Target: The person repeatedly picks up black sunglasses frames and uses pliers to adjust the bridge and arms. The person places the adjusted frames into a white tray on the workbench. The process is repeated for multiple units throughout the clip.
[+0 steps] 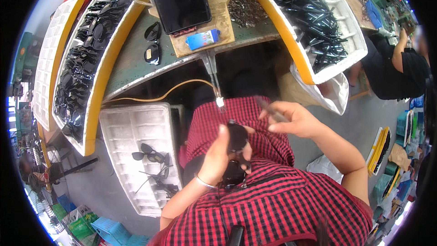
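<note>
Now we are pinching the sunglasses front (236, 148) upright in our left hand (218, 157), while our right hand (291, 119), just beside, is gripping a temple arm (269, 108).

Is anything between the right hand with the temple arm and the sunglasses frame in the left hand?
Nothing visible. The right hand holds a dark plastic temple arm just right of the black sunglasses frame gripped in the left hand; only open air above the red checked lap separates them.
</note>
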The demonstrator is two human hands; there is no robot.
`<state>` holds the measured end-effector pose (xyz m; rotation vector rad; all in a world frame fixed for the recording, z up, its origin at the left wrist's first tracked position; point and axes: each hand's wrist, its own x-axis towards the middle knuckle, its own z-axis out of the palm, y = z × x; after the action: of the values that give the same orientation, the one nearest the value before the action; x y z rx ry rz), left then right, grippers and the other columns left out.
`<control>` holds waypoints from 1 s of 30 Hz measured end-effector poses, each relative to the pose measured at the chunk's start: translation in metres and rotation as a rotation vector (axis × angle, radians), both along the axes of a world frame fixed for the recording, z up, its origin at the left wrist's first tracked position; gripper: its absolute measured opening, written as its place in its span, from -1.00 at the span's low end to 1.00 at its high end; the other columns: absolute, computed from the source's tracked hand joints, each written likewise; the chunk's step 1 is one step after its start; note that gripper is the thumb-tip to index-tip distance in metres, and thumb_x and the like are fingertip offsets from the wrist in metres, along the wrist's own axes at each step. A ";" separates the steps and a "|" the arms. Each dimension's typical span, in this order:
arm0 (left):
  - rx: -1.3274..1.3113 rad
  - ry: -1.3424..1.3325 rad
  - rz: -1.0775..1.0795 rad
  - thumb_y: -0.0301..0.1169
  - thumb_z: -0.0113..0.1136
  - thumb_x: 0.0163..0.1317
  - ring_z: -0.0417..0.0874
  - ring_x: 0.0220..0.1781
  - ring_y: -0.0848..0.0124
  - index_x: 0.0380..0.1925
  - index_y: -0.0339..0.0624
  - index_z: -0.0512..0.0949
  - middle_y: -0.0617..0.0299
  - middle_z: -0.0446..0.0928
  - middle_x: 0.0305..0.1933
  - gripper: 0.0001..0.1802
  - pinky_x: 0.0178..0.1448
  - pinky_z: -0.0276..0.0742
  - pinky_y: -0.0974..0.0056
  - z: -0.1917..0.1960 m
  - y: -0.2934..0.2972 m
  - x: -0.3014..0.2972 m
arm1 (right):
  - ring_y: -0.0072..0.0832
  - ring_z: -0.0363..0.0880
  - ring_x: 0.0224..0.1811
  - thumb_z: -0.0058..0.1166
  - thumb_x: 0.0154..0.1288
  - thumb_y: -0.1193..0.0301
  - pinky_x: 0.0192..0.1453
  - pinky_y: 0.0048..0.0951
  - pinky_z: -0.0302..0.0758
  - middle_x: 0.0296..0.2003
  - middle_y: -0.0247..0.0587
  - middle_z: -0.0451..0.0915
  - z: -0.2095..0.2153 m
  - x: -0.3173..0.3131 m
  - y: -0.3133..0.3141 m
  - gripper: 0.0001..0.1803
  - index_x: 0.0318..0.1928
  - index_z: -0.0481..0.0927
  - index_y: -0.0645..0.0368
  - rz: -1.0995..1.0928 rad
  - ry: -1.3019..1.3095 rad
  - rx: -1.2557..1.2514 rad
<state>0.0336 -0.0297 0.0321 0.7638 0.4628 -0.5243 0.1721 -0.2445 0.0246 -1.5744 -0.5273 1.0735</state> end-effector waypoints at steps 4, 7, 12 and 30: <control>-0.143 0.127 0.158 0.24 -0.48 0.45 0.48 -0.50 0.41 0.18 -0.23 0.35 0.18 0.45 -0.42 -0.23 -0.32 0.62 0.21 -0.015 0.001 0.001 | -0.69 0.47 -0.29 0.24 0.20 0.49 -0.15 -0.61 0.42 -0.37 -0.47 0.45 0.002 -0.008 -0.008 -0.60 0.06 0.52 0.25 -0.234 0.091 0.054; -0.211 0.074 0.237 0.21 -0.46 0.47 0.49 -0.48 0.39 0.21 -0.21 0.31 0.17 0.46 -0.40 -0.26 -0.28 0.63 0.17 -0.020 -0.005 0.007 | -0.70 0.46 -0.29 0.26 0.18 0.52 -0.15 -0.61 0.40 -0.36 -0.47 0.47 -0.003 -0.030 -0.005 -0.57 0.08 0.50 0.26 -0.334 0.253 0.114; -0.196 0.024 0.228 0.19 -0.47 0.48 0.50 -0.48 0.39 0.23 -0.19 0.28 0.17 0.46 -0.39 -0.29 -0.27 0.65 0.15 -0.023 -0.007 0.011 | -0.72 0.43 -0.28 0.24 0.23 0.47 -0.11 -0.63 0.36 -0.36 -0.48 0.49 -0.015 -0.057 -0.004 -0.59 0.08 0.51 0.25 -0.337 0.269 0.078; -0.233 0.017 0.286 0.20 -0.45 0.47 0.47 -0.52 0.42 0.23 -0.16 0.28 0.20 0.44 -0.42 -0.30 -0.31 0.61 0.16 -0.021 -0.011 0.013 | -0.70 0.41 -0.27 0.19 0.27 0.48 -0.12 -0.63 0.34 -0.32 -0.46 0.48 -0.021 -0.067 -0.003 -0.57 0.15 0.48 0.26 -0.418 0.304 0.088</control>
<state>0.0468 -0.0409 0.0114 0.4597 0.5072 -0.3105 0.1051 -0.2475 0.0032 -1.3348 -0.0330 0.9286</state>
